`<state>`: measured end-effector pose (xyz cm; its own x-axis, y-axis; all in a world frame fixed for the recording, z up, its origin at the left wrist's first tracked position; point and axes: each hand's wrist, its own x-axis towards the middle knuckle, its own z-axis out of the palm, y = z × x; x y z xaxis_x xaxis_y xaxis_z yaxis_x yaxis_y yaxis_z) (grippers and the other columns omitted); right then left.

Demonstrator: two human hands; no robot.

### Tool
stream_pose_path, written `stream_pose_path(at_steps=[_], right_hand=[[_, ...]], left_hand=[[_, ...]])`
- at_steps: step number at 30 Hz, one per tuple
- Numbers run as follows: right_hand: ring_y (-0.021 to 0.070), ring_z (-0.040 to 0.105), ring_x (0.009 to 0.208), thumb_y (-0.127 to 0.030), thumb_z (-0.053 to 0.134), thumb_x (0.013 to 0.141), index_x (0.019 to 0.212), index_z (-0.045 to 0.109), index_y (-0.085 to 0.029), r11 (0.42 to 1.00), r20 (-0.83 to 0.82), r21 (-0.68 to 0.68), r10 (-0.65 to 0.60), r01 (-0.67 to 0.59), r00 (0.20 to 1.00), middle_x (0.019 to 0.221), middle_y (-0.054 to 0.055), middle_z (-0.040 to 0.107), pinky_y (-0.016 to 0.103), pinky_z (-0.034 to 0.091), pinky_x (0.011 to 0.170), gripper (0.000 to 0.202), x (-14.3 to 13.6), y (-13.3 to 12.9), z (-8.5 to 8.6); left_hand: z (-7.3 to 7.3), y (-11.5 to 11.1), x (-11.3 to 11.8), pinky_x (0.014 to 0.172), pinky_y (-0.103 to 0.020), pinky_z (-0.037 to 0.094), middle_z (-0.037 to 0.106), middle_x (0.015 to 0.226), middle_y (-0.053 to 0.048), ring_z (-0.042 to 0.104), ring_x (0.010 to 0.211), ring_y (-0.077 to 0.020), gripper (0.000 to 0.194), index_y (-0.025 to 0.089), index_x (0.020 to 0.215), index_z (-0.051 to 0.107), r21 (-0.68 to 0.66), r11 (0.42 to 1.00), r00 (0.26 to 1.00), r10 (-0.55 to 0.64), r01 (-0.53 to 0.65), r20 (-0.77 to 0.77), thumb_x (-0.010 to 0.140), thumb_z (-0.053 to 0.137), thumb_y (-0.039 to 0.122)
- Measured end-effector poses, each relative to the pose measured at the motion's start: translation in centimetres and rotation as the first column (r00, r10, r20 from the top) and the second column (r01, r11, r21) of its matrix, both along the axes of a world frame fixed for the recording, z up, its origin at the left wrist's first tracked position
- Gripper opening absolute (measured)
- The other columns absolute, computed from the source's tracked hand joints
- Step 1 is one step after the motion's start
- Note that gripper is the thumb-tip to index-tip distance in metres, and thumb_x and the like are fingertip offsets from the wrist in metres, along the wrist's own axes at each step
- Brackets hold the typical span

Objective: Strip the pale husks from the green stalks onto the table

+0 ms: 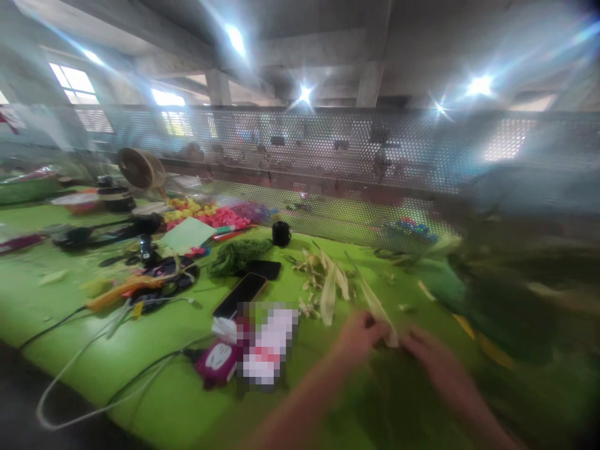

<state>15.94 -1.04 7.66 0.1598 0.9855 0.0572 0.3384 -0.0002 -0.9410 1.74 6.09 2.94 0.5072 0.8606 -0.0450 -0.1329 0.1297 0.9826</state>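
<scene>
My left hand point(360, 337) is closed, its fingers pinching a long pale strip that looks like dry corn husk point(375, 300). The strip slants away across the green table, its lower end lying between my two hands. Close to that end is my right hand point(429, 353), smeared by motion, so whether its fingers touch the strip cannot be made out. Beyond my left hand lies a loose pile of pale husk pieces point(328, 290), some long and leaf-like, others small scraps.
Left of my hands are a phone point(241, 294), a purple socket block point(218, 362), cables and an orange-handled tool point(124, 292). A black mug point(281, 234) stands at the back beside green netting point(239, 256). A perforated metal screen point(328, 150) borders the table. A dark green bulk point(510, 300) is blurred at right.
</scene>
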Motion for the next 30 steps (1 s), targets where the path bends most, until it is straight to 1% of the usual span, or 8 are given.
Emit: stream_pose_path(at_steps=[4,8,10,12,15,18,23,30], right_hand=[[0.02,0.063,0.063,-0.044,0.066,0.07,0.071,0.07,-0.027,0.977,0.182,0.204,-0.104,0.066,0.978,0.067,0.0,0.07,0.028,0.053,0.06,0.017,1.5,0.3,-0.8],[0.0207,0.067,0.075,-0.037,0.068,0.072,0.083,0.074,-0.029,0.944,0.337,0.317,-0.024,-0.09,0.941,0.084,0.002,0.073,0.028,0.055,0.068,0.014,2.2,0.4,-1.8],[0.0211,0.068,0.081,-0.036,0.067,0.076,0.084,0.075,-0.03,0.935,0.376,0.315,0.034,-0.163,0.926,0.088,0.002,0.073,0.028,0.056,0.071,0.013,2.1,0.4,-2.0],[0.0209,0.068,0.078,-0.037,0.066,0.076,0.082,0.075,-0.03,0.934,0.386,0.315,0.036,-0.168,0.922,0.086,0.002,0.073,0.028,0.056,0.07,0.013,1.8,0.5,-2.0],[0.0213,0.068,0.073,-0.042,0.066,0.074,0.076,0.075,-0.03,0.948,0.392,0.294,-0.006,-0.119,0.92,0.081,0.001,0.074,0.03,0.056,0.069,0.015,1.4,0.5,-1.5],[0.0235,0.068,0.077,-0.042,0.065,0.074,0.073,0.075,-0.031,0.967,0.399,0.238,-0.012,-0.091,0.917,0.082,0.002,0.074,0.032,0.055,0.074,0.015,1.1,0.5,-1.0],[0.0263,0.068,0.076,-0.044,0.064,0.071,0.068,0.074,-0.03,0.987,0.378,0.157,-0.047,-0.014,0.925,0.078,0.003,0.075,0.034,0.054,0.073,0.017,0.7,0.2,-0.8],[0.0268,0.067,0.072,-0.047,0.068,0.065,0.064,0.071,-0.027,0.988,0.317,0.125,-0.128,0.092,0.94,0.074,0.004,0.076,0.034,0.053,0.068,0.02,0.3,0.0,-0.4]], left_hand=[[0.0,0.3,-0.1,0.06,-0.025,0.043,0.059,0.062,-0.001,0.053,0.056,-0.0108,0.034,0.011,0.073,0.062,-0.061,0.998,0.999,0.021,-0.018,0.046,0.068,0.068,0.044],[-0.2,0.5,0.0,0.06,-0.025,0.043,0.058,0.061,-0.001,0.052,0.054,-0.0099,0.033,0.012,0.071,0.062,-0.093,0.995,0.998,0.033,-0.027,0.061,0.063,0.071,0.042],[-0.2,0.4,0.1,0.06,-0.025,0.043,0.058,0.062,-0.001,0.052,0.055,-0.01,0.033,0.012,0.071,0.063,-0.082,0.997,0.997,0.02,-0.014,0.071,0.063,0.072,0.042],[-0.1,0.3,0.0,0.06,-0.026,0.043,0.058,0.062,-0.001,0.052,0.056,-0.0104,0.034,0.011,0.07,0.063,-0.064,0.998,0.998,0.025,-0.021,0.062,0.062,0.072,0.044],[-0.1,0.3,0.0,0.063,-0.027,0.044,0.061,0.066,-0.003,0.053,0.059,-0.0117,0.036,0.01,0.072,0.066,-0.04,0.998,0.999,0.043,-0.042,0.024,0.062,0.073,0.044],[-0.1,0.3,-0.1,0.066,-0.028,0.046,0.064,0.069,-0.004,0.056,0.063,-0.0128,0.034,0.01,0.074,0.068,-0.034,0.998,0.999,0.05,-0.05,-0.011,0.062,0.074,0.042],[0.1,0.0,-0.2,0.068,-0.03,0.049,0.063,0.063,-0.003,0.058,0.061,-0.0133,0.031,0.011,0.072,0.069,-0.046,0.997,0.998,0.055,-0.056,-0.038,0.064,0.075,0.04],[0.1,-0.3,-0.1,0.074,-0.034,0.051,0.067,0.071,-0.007,0.06,0.064,-0.0154,0.052,0.009,0.078,0.07,-0.095,0.995,0.998,0.038,-0.033,0.053,0.054,0.079,0.054]])
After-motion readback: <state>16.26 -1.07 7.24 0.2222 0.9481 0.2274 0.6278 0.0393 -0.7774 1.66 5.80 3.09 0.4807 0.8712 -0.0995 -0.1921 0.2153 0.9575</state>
